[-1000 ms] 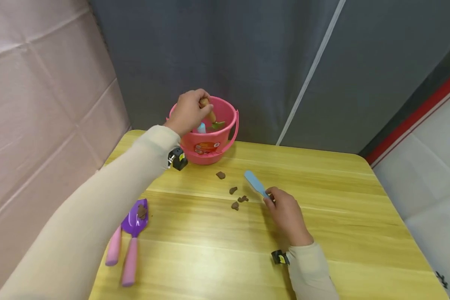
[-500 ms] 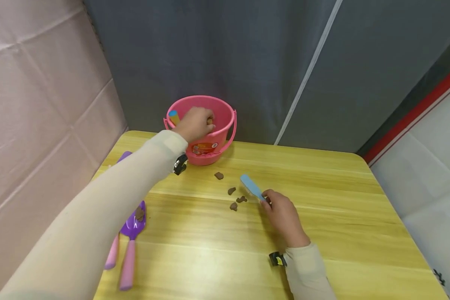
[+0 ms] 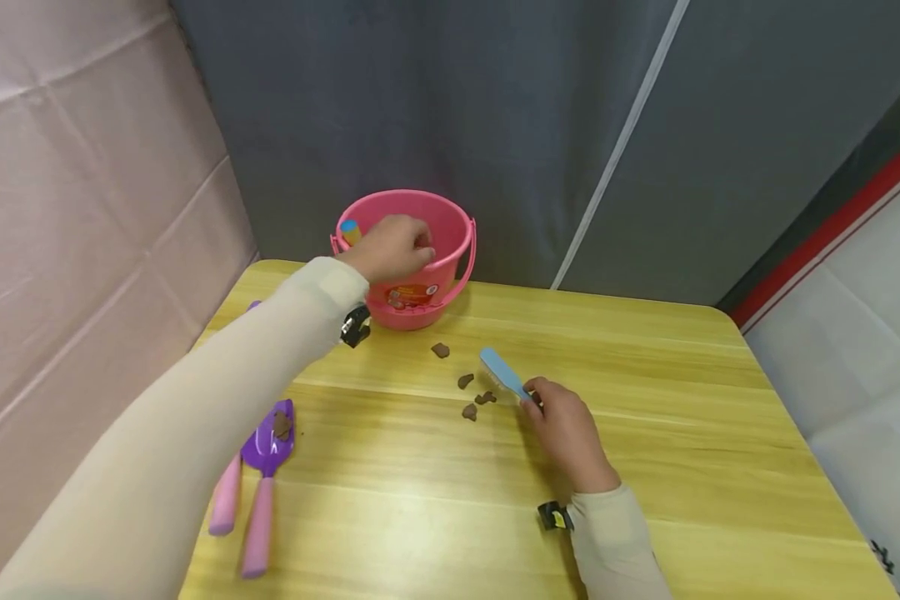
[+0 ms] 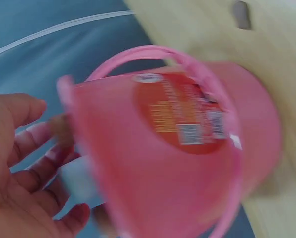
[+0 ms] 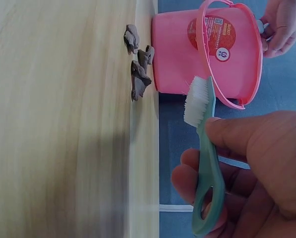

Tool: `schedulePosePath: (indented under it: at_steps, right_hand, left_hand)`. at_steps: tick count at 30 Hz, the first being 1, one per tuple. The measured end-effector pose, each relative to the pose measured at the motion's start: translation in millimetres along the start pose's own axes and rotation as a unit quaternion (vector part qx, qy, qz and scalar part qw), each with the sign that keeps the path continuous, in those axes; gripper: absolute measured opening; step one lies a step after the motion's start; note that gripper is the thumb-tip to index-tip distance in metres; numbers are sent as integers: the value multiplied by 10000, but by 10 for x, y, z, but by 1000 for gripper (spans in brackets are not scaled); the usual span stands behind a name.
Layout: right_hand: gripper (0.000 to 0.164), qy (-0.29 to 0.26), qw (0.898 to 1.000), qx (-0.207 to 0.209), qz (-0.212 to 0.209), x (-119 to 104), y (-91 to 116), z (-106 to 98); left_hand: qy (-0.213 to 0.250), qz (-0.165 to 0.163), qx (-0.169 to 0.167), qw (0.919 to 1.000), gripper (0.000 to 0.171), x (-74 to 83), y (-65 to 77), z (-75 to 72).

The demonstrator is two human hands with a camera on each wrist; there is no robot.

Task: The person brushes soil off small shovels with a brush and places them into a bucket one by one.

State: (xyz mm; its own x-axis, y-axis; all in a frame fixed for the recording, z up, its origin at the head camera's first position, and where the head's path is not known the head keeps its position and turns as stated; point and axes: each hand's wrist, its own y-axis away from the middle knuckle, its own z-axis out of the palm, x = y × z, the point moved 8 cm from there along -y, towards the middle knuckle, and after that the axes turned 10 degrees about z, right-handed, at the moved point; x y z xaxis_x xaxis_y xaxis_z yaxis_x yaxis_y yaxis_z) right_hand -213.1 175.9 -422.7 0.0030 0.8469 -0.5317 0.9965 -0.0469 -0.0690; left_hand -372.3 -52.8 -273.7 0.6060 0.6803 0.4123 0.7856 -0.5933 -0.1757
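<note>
At the round pink plastic bucket (image 3: 446, 221), reaches lower than a second ago with loosely spread left hand (image 3: 392, 246); right of bucket, grips blue, white-bristled brush (image 3: 501, 369) in right hand (image 3: 570, 433).

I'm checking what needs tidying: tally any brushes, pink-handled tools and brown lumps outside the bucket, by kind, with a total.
Blue-green brush with white bristles: 1
Pink-handled plastic tools: 2, one partly hidden
Irregular brown lumps: 5, one lying on a tool
Total: 8
</note>
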Motion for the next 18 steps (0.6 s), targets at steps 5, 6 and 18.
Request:
schedulePosePath:
  at_steps: [5,6,18]
  right_hand:
    - [14,6,10000,-12,1,24,-21,-13]
    - [15,9,10000,1,13,33,-25,-19]
    - [14,-68,10000,12,49,45,-70,-39]
  left_hand:
    - [470,-171,948,9942,22,-11,278,-304]
    - [489,-240,1047,9930,23,-29,379,-331]
    - [143,-1835,-837,9793,39,-316,2310,724]
